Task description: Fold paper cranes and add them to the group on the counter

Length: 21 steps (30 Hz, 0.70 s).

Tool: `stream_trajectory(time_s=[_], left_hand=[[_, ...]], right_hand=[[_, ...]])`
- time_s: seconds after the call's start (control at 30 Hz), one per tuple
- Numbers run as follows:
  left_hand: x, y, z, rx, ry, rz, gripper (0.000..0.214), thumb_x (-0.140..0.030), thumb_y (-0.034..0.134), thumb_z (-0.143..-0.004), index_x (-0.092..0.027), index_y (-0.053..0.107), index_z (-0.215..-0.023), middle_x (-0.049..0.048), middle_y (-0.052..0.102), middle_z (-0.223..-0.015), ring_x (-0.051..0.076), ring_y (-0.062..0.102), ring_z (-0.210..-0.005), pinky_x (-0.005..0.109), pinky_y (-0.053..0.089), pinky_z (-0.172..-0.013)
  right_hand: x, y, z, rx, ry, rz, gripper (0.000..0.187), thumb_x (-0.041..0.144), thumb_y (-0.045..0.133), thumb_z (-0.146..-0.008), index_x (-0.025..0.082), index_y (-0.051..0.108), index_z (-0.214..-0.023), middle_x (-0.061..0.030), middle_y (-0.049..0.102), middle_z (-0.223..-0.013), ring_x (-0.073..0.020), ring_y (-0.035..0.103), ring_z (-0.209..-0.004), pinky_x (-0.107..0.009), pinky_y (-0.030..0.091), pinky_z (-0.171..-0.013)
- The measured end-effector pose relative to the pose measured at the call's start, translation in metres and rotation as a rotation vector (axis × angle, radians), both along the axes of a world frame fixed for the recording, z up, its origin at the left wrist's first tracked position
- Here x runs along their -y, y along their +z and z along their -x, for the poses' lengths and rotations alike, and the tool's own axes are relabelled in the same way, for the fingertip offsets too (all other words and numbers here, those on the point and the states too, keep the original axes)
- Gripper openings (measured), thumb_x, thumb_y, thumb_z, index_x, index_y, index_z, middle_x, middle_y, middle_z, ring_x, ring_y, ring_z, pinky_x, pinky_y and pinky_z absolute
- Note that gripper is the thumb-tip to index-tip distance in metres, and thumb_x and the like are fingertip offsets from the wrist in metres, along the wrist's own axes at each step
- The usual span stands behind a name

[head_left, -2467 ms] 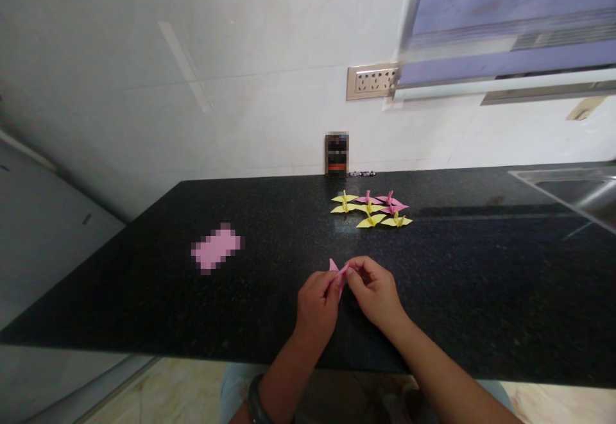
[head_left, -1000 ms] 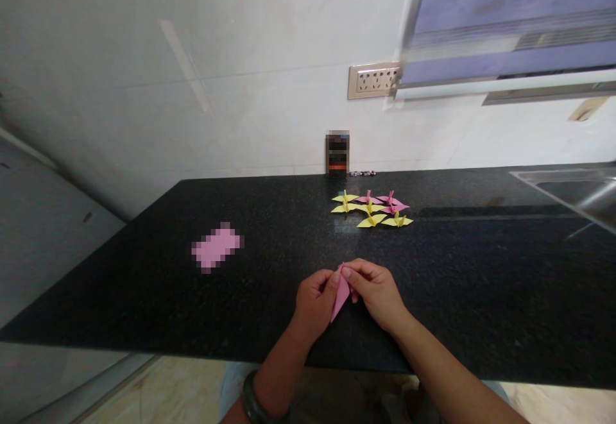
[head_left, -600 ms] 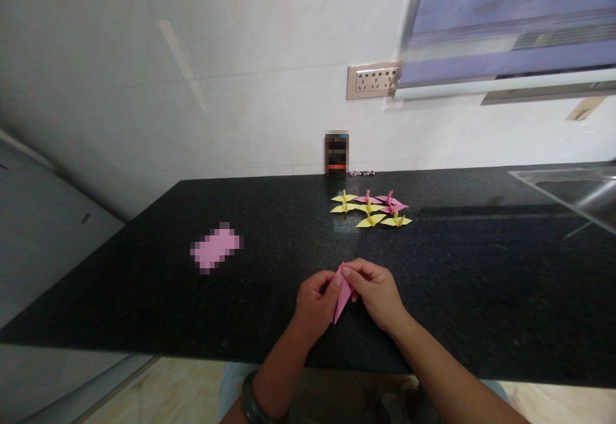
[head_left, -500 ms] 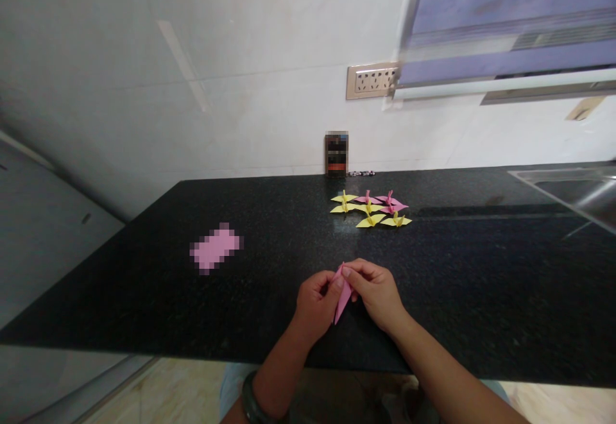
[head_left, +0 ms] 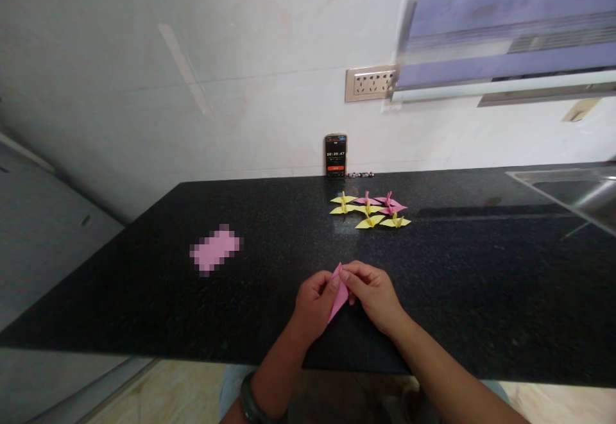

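- A pink folded paper (head_left: 338, 296) is pinched between both hands, just above the near part of the black speckled surface (head_left: 144, 283).
- The left hand (head_left: 312, 302) is closed on the paper's left side, with its fingertips at the upper end of the piece.
- The right hand (head_left: 373, 292) is closed on the right side, thumb and forefinger meeting the left hand's fingertips at the paper's top point.
- The paper is seen as a narrow tapered shape, its lower tip pointing down and to the left between the two hands; whether that tip touches the surface cannot be told.
- A dark wristband (head_left: 248, 401) is worn on the left forearm.
- A cluster of small folded paper cranes (head_left: 369, 211), yellow and pink, is laid out farther back on the surface, well apart from the hands.
- A phone (head_left: 335, 154) showing a timer is propped upright against the wall behind the cranes.
- A blurred pink rectangle (head_left: 215, 249) lies on the surface to the left, well apart from the hands.
- A wall socket (head_left: 369, 83) is set into the wall above the phone, and a sink (head_left: 568, 190) is seen at the far right edge.
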<state>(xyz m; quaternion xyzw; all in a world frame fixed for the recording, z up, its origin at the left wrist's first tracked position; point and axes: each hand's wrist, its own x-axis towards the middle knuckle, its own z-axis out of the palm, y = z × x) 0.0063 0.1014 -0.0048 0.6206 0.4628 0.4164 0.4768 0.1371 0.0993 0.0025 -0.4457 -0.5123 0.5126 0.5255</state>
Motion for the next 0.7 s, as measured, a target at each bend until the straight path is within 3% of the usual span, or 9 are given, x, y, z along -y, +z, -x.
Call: stream_trajectory(time_s=[0.3,0.5,0.7], left_hand=[[-0.0001,-0.0004,-0.0007,-0.081,-0.022,-0.046,0.029,-0.037,0.043,-0.08,-0.014,0.055,-0.066,-0.0018,0.049,-0.06,0.01,0.044,-0.058,0.02,0.034,-0.054],[-0.0007,-0.0033,-0.0001,-0.07,-0.02,-0.023,0.029,-0.037,0.044,-0.079,-0.014,0.054,-0.065,-0.0031,0.046,-0.057,0.009,0.041,-0.055,0.02,0.032,-0.051],[-0.0026,-0.0046,0.0009,0.013,-0.021,0.019,0.028,-0.037,0.044,-0.079,-0.014,0.053,-0.065,-0.0031,0.046,-0.058,0.009,0.039,-0.055,0.019,0.032,-0.051]], right_hand=[[0.0001,-0.0048,0.0001,-0.035,-0.023,0.027,0.016,0.029,0.053,-0.075,0.015,0.059,-0.071,0.0044,0.048,-0.053,-0.0054,0.041,-0.041,-0.018,0.033,-0.038],[0.0007,-0.0029,0.0006,0.0,-0.013,0.006,0.023,0.033,0.049,-0.079,0.015,0.054,-0.064,0.0049,0.046,-0.05,-0.0061,0.041,-0.042,-0.018,0.034,-0.041],[-0.0004,-0.0045,0.0014,-0.043,0.026,0.036,0.019,0.034,0.052,-0.076,0.016,0.057,-0.082,0.003,0.052,-0.06,-0.0061,0.043,-0.043,-0.019,0.035,-0.04]])
